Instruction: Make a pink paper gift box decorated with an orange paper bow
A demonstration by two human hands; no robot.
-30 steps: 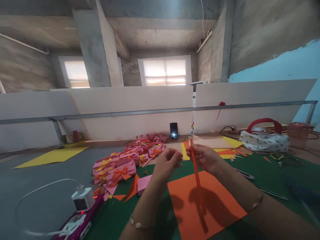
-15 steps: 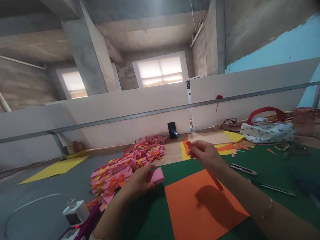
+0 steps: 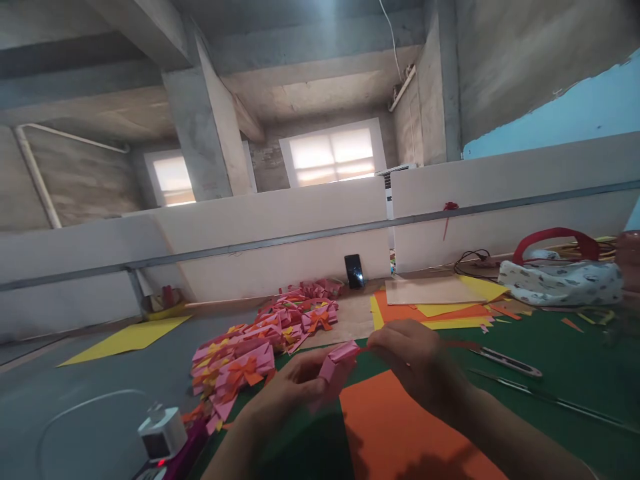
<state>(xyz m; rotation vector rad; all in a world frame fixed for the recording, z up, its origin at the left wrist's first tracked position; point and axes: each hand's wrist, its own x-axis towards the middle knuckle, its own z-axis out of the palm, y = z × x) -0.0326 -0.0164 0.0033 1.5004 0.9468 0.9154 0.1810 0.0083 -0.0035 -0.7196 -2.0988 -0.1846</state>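
Note:
My left hand [image 3: 295, 383] is closed around a pink folded paper piece [image 3: 339, 368], held tilted above the green cutting mat [image 3: 320, 443]. Close by on the right, my right hand [image 3: 407, 353] pinches a narrow orange paper strip [image 3: 459, 345]. One end of the strip reaches the pink piece; whether they touch is hard to tell, and my fingers hide most of the strip. Below both hands lies an orange paper sheet [image 3: 400, 423], flat on the mat, with the right hand's shadow across it.
Pink folded papers with orange and yellow bows [image 3: 260, 333] are heaped at left. A utility knife [image 3: 507, 361] and a thin metal tool [image 3: 550, 398] lie at right. Behind are stacked paper sheets [image 3: 450, 313], a phone [image 3: 355, 271] and a cloth basket [image 3: 560, 283]. A white charger [image 3: 163, 433] stands front left.
My right hand has come down and toward the left hand, bringing the orange strip to the pink paper piece. My left hand has raised and tilted the piece. The view has shifted slightly.

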